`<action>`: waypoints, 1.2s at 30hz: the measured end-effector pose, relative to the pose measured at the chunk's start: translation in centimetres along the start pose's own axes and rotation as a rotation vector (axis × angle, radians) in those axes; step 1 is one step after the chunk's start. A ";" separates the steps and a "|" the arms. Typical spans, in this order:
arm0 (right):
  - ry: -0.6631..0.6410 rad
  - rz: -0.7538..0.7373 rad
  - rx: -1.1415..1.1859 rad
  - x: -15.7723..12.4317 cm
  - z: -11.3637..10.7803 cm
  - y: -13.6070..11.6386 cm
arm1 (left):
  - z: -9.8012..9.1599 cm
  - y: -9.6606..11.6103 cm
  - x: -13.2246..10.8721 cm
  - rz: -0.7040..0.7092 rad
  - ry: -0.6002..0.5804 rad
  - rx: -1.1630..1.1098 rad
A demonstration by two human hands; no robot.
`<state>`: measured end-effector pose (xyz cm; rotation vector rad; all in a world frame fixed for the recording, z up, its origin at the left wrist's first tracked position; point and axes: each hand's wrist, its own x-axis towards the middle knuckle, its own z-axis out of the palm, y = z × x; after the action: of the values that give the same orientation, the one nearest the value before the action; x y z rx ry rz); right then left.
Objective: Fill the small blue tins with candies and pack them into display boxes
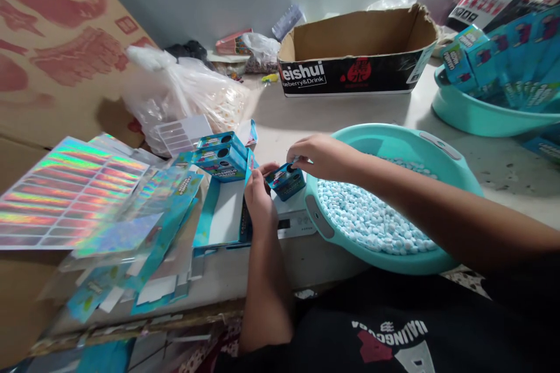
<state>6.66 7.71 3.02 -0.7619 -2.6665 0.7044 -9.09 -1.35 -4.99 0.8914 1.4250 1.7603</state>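
A small blue printed carton (291,185) is gripped at its left side by my left hand (262,195), over a white kitchen scale (297,224). My right hand (326,157) pinches at the carton's top edge; whatever its fingertips hold is hidden. Right of the carton, a turquoise basin (396,265) holds a heap of pale blue and white candies (376,210). Just left of my left hand is a blue display tray (207,218) with two similar cartons (223,161) standing at its far end.
Holographic sticker sheets (70,192) and flat blue packaging (164,239) cover the left side. Behind stand a knotted plastic bag (184,90) and an open black cardboard box (350,77). At right, a second turquoise basin (485,116) holds blue cartons (468,58).
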 end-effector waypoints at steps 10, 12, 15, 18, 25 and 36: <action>-0.018 0.222 -0.198 -0.8 -2.1 2.0 | -0.1 0.0 -0.2 0.016 0.000 0.080; -0.025 0.234 -0.228 -0.9 -2.2 2.5 | -0.1 0.2 -0.4 0.077 0.033 0.123; -0.013 0.239 -0.230 -1.2 -2.7 3.3 | -0.1 0.8 -1.0 0.340 0.051 0.253; 0.005 0.270 -0.240 -1.5 -3.5 3.7 | -0.2 1.4 -1.4 0.610 -0.027 0.398; 0.092 0.181 -0.166 -1.4 -3.4 2.9 | -0.3 1.4 -1.4 0.648 -0.019 0.432; 0.101 -0.080 0.037 -0.6 -1.2 -0.1 | 0.0 0.9 -1.4 0.503 0.092 0.267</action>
<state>7.57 7.70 3.97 -0.6597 -2.5706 0.6744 -8.42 -2.64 -4.19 1.4249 1.6211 2.0164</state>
